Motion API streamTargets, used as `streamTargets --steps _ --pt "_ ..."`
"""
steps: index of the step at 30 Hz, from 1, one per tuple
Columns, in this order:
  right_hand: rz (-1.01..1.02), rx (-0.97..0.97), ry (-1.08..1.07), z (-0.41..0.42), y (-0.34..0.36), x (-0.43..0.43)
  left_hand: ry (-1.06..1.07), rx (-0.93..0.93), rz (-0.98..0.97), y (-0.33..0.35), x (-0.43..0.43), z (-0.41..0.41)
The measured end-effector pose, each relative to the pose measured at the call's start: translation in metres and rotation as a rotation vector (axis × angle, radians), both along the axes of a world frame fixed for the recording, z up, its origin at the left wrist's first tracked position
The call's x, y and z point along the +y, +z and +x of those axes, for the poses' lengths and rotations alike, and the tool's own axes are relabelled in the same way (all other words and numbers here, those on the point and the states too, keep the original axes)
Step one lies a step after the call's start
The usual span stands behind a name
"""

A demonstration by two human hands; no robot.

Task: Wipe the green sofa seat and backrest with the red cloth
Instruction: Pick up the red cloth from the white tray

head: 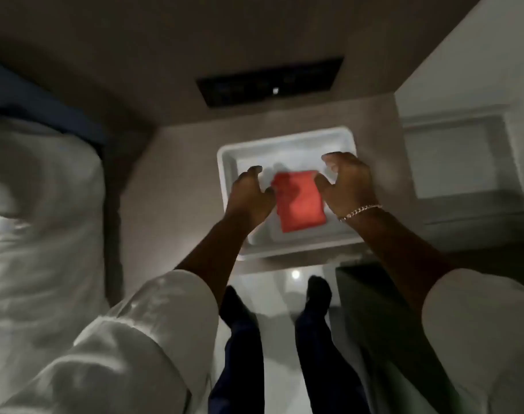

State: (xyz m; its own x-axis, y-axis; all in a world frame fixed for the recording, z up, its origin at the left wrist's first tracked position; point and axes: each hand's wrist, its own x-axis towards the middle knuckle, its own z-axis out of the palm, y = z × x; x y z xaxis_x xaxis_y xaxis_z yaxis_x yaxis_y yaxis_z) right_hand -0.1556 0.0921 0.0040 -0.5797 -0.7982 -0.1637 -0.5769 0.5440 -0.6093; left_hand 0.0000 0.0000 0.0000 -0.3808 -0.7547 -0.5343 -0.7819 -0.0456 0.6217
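Note:
A folded red cloth (299, 203) lies inside a white tray (228, 162) on a grey-brown tabletop. My left hand (250, 194) hovers at the cloth's left edge with fingers curled and apart. My right hand (346, 182), with a chain bracelet on the wrist, hovers at the cloth's right edge, fingers spread. Neither hand grips the cloth. A dark green sofa edge (371, 297) shows at the lower right, beside my right sleeve. The picture is dim and blurred.
A bed with white bedding (40, 219) fills the left side. A dark panel (269, 82) sits in the tabletop behind the tray. White cabinet fronts (457, 159) stand at the right. My legs and feet stand on a glossy floor (284, 297) below the table edge.

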Motion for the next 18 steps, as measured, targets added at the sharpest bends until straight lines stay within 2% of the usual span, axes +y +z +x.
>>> streamTargets --steps 1,4,6,9,11,14,18 --pt "0.041 0.007 -0.018 0.001 -0.023 0.001 0.009 -0.038 0.058 -0.018 0.007 -0.005" --pt "0.137 0.001 -0.103 0.005 -0.066 0.002 0.079 -0.097 0.037 -0.058 0.029 -0.018" --pt "0.138 -0.034 -0.166 0.010 -0.089 0.002 0.231 -0.055 0.005 -0.072 0.039 -0.026" --pt "0.095 -0.048 -0.244 0.016 -0.103 0.002 0.443 0.038 0.058 -0.081 0.038 -0.034" --pt "0.026 -0.076 -0.299 0.019 -0.100 0.005 0.510 0.087 0.088 -0.082 0.039 -0.036" --pt "-0.110 -0.094 -0.368 0.026 -0.079 0.017 0.505 0.114 0.084 -0.064 0.046 -0.035" --pt "-0.319 -0.102 -0.549 0.038 -0.012 0.050 0.434 0.192 0.072 -0.002 0.067 -0.027"
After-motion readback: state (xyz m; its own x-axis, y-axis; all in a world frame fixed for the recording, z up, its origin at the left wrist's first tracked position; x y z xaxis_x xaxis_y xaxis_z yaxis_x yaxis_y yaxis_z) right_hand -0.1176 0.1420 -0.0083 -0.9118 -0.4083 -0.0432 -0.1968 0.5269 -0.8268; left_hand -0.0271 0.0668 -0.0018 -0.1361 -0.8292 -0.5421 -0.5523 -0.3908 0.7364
